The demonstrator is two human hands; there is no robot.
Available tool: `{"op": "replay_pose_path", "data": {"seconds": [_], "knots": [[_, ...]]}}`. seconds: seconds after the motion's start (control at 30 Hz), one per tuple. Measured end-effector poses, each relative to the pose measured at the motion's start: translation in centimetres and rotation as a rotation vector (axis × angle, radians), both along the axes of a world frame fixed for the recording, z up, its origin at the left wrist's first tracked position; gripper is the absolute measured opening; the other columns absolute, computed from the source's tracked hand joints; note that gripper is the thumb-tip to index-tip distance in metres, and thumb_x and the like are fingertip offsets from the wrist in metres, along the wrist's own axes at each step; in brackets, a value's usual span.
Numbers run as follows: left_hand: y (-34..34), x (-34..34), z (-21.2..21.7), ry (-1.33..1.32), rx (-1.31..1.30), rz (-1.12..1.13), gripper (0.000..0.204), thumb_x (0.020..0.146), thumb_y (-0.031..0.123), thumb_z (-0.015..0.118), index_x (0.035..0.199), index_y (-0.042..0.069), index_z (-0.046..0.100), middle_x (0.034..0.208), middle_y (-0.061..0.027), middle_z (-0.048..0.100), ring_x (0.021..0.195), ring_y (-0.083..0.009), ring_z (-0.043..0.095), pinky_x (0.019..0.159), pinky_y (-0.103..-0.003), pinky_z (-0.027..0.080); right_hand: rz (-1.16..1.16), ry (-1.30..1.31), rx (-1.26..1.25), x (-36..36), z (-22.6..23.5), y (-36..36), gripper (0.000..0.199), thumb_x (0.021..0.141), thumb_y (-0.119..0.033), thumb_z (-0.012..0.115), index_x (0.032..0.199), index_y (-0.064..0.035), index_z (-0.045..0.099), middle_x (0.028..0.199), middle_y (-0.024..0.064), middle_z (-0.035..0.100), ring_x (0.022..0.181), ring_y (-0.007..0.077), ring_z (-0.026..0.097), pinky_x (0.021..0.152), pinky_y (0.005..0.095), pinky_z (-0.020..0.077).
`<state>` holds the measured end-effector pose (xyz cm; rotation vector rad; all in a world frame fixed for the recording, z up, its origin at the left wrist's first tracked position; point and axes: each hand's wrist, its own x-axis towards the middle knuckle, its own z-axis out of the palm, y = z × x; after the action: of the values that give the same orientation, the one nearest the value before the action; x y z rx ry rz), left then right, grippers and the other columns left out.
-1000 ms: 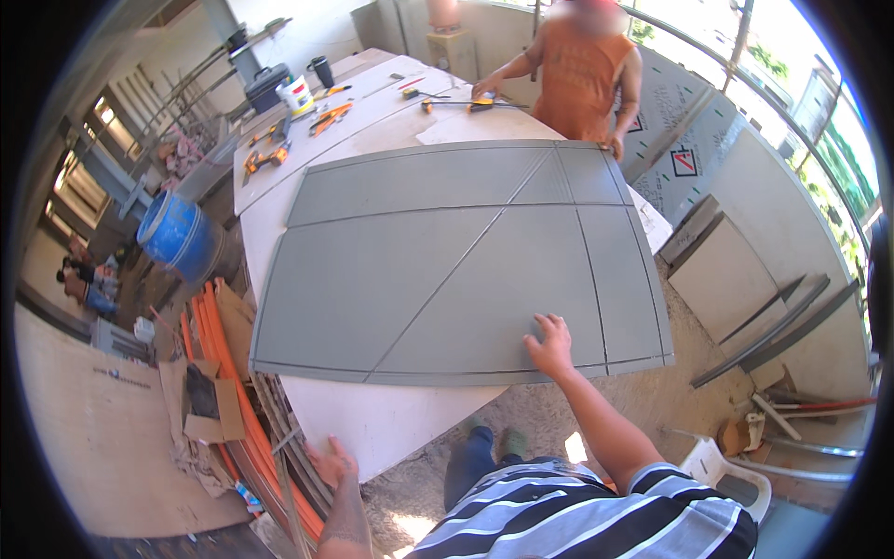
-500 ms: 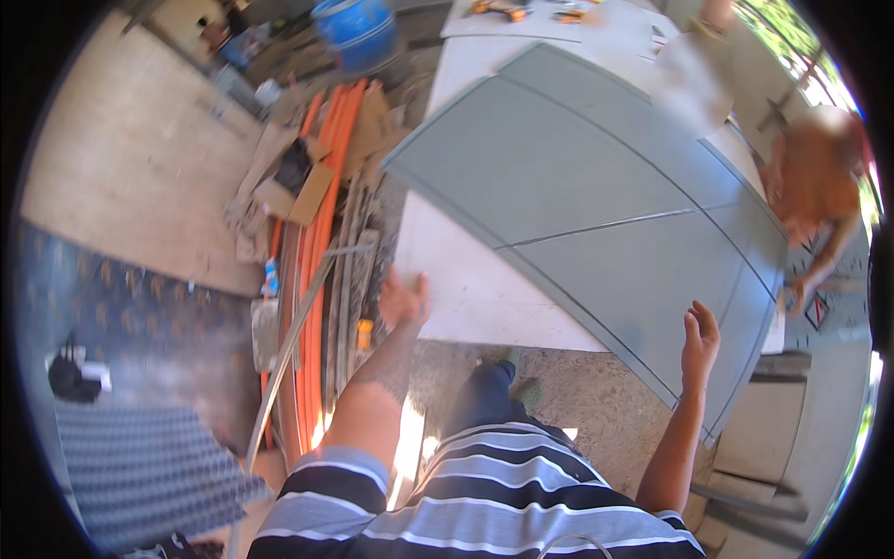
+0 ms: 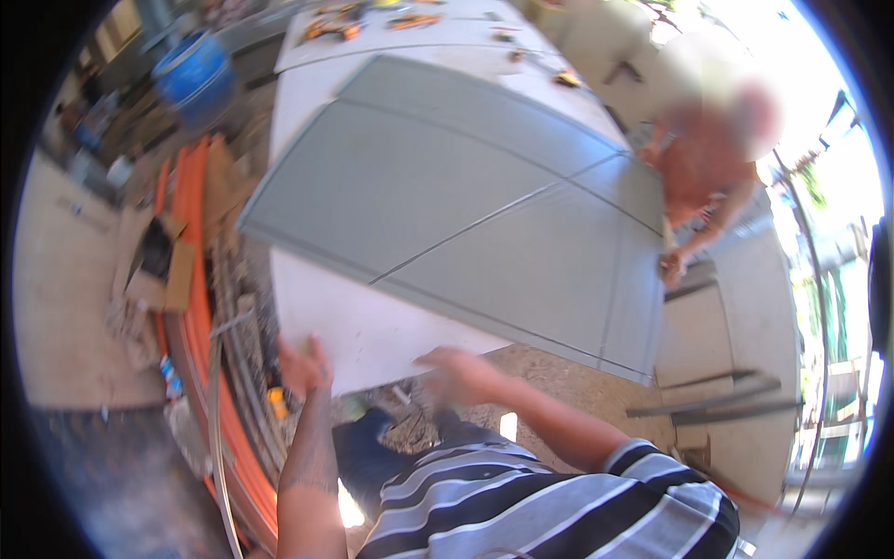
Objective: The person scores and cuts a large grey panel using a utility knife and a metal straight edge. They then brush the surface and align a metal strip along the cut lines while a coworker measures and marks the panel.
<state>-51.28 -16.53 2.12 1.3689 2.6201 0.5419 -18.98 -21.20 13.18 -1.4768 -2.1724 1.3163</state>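
Observation:
A large grey panel [image 3: 494, 224] with dark lines across its face lies slantwise on a white-topped table [image 3: 358, 321], its right end jutting past the top. At the near left corner of the table, my left hand [image 3: 305, 366] is open, fingers up and apart, holding nothing; whether it touches the edge I cannot tell. My right hand [image 3: 461, 375] reaches leftward to the table's near edge, slightly blurred, its fingers stretched out and nothing seen in them. Across the panel's right end, a co-worker's hand [image 3: 670, 267] is at the panel edge.
Orange power tools [image 3: 331, 26] rest on the far tabletop. Orange pipes [image 3: 191, 242], an opened cardboard box [image 3: 163, 270] and a blue barrel [image 3: 196, 79] stand to the left. Dark strips [image 3: 712, 396] and pale boards [image 3: 745, 317] are on the right. A co-worker [image 3: 708, 163] bends over there.
The view has swung rightward, shifting the scene left. My right hand has come from beside the panel's right part to the table's near edge. My left hand stays near the table corner.

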Motion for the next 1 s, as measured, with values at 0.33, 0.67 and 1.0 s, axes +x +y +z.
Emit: {"op": "replay_pose_path", "data": {"seconds": [0.33, 0.67, 1.0], "knots": [[0.2, -1.7, -0.9, -0.23, -0.127, -0.187, 0.093, 0.1, 0.06, 0.062, 0.163, 0.001, 0.028, 0.136, -0.0263, 0.055, 0.128, -0.0416, 0.057, 0.106, -0.055, 0.047, -0.336, -0.022, 0.183, -16.1, -5.7, -0.9, 0.052, 0.091, -0.022, 0.074, 0.139, -0.0055, 0.064, 0.138, 0.0219, 0.062, 0.134, 0.0401, 0.054, 0.116, 0.0494, 0.043], [-0.6, -25.6, -8.0, -1.001, -0.297, -0.533, 0.077, 0.098, 0.044, 0.067, 0.154, -0.006, 0.047, 0.147, -0.0328, 0.058, 0.141, -0.0433, 0.054, 0.118, -0.048, 0.041, -0.626, -0.369, 0.39, -28.3, -9.7, 3.6, 0.058, 0.092, -0.033, 0.076, 0.145, -0.0125, 0.061, 0.148, 0.0188, 0.051, 0.143, 0.0388, 0.043, 0.119, 0.0517, 0.0337], [-43.4, -36.0, -23.9, -0.938, -0.882, 0.277, 0.089, 0.089, 0.063, 0.07, 0.15, 0.001, 0.053, 0.154, -0.0289, 0.053, 0.144, -0.0435, 0.051, 0.118, -0.052, 0.043, -0.532, -0.824, 0.461, -30.5, -15.9, 4.8, 0.083, 0.098, -0.07, 0.052, 0.167, -0.0259, 0.035, 0.167, 0.0201, 0.033, 0.154, 0.0421, 0.03, 0.122, 0.0614, 0.0234]]}}
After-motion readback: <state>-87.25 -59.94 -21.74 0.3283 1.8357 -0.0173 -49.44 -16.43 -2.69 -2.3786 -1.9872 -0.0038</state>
